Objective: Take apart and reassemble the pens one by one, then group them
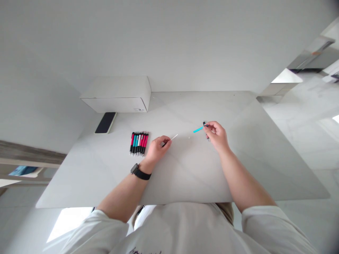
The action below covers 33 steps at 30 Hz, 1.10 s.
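My left hand (158, 149) is closed on a pen refill (174, 137). Its thin white tube points up and right from the fingertips, and a dark part shows between the fingers. In my right hand (217, 137) the fingers pinch a turquoise pen barrel (198, 129) that points left. A small black piece (204, 123) shows at those fingertips, and a silver bit (208, 139) pokes out below them. Beside my left hand lies a row of several pens (139, 144), with red, turquoise and white barrels and black ends.
A white box (113, 104) stands at the back left against the wall. In front of it lies a phone (106, 122), dark screen up. A tiny pale speck (189, 137) is on the white table (185, 176) between my hands.
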Tool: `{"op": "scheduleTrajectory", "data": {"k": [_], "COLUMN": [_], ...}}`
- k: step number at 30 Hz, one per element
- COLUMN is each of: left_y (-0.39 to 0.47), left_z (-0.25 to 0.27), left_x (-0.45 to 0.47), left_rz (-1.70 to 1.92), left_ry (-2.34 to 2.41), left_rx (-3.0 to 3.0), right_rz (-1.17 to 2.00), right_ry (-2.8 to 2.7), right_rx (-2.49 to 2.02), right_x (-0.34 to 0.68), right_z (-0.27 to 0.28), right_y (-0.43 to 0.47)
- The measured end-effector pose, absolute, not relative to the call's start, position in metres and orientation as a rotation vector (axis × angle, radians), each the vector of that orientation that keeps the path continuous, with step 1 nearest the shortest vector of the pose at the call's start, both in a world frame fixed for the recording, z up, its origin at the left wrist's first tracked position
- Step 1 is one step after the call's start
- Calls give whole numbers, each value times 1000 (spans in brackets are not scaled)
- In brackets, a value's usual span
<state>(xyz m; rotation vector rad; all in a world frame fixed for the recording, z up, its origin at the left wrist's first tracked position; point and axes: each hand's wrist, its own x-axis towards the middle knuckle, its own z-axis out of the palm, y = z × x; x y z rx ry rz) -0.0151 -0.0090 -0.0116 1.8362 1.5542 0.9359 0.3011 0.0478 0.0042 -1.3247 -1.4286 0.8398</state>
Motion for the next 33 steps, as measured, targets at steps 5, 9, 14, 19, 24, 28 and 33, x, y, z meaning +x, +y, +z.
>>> {"op": "scheduleTrajectory", "data": {"k": [5,9,14,19,24,28,33], "left_y": [-9,-8,-7,-7,-8,-7,-6], "left_z": [-11,-11,-11,-12,-12,-12,-12], "left_x": [-15,-16,-16,-16,-16,-17,-17], "left_rz": [941,938,920,941,925,913,903], "left_ry": [1549,1536,1527,1528,1515,1504,1492], "left_rx": [1840,1858,1868,1856,1856,1861,1861], "right_rz": [899,875,739,723,678,625,597], "right_ry": [-1549,-1795,-2010,-2136,-2181,-2209,-2251], "right_rx": [-1412,-1587,-1760,-1836,-1799,-1779,-1780], "right_x": [308,298,278,269,264,264,264], "right_z": [14,7,-10,-19,-21,-25,-28], "right_y": [65,82,103,114,115,115,116]}}
